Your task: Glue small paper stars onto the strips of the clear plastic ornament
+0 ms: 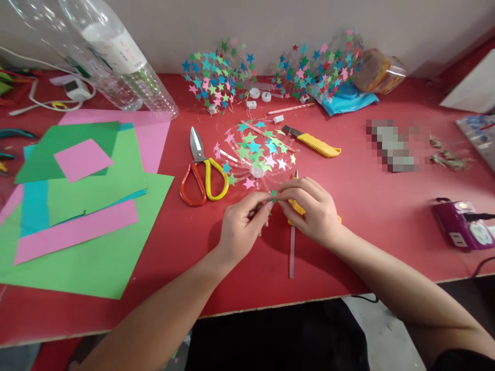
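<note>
My left hand [243, 225] and my right hand [309, 207] meet at the middle of the red table [379, 216], fingertips pinched together on a small green paper star [274, 194]. The star sits at the tip of a clear plastic strip of a flattened bottle piece covered in coloured stars [256, 152]. Under my right hand lies a yellow glue gun [297, 207] with a clear glue stick [292, 252] pointing toward me.
Orange and yellow scissors [201, 172] lie left of the star piece, a yellow utility knife [314, 142] behind it. Coloured paper sheets [85, 206] cover the left. Two finished star pieces [216, 77] stand at the back, a clear bottle [116, 56] at back left, a purple power strip [462, 226] at right.
</note>
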